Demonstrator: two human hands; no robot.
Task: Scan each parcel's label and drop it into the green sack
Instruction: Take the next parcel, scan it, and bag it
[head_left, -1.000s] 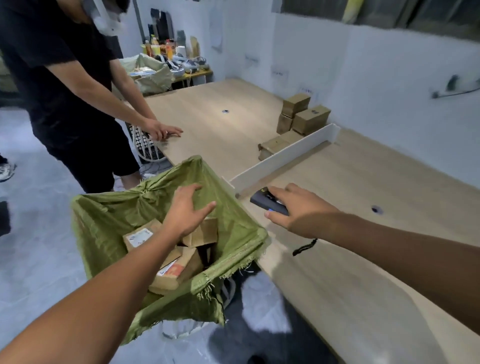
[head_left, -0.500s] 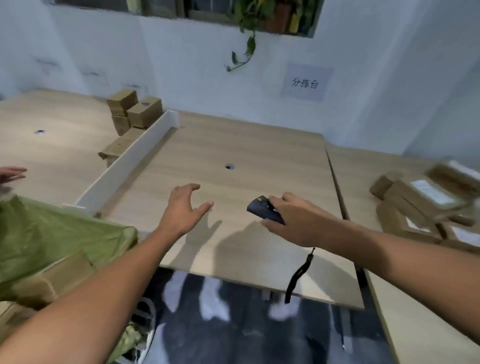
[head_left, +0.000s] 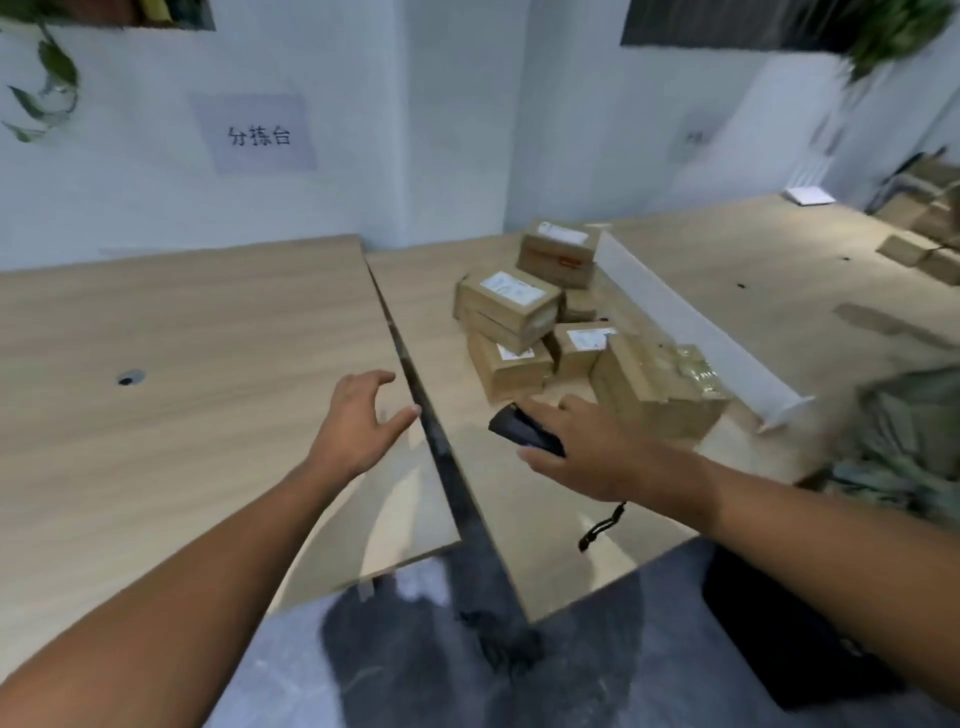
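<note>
I am gripping the scanner (head_left: 522, 430) in my right hand (head_left: 584, 454) beside the parcel pile (head_left: 509, 304); my left hand (head_left: 358, 423) is hovering left of it, fingers spread.

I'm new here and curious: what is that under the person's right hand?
A black handheld scanner, gripped by the right hand. Only its front end sticks out; the hand covers the rest. A black strap dangles below the wrist.

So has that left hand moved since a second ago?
Yes. The left hand swung right: earlier it was left of the hole in the table, now it is right of it.
</note>
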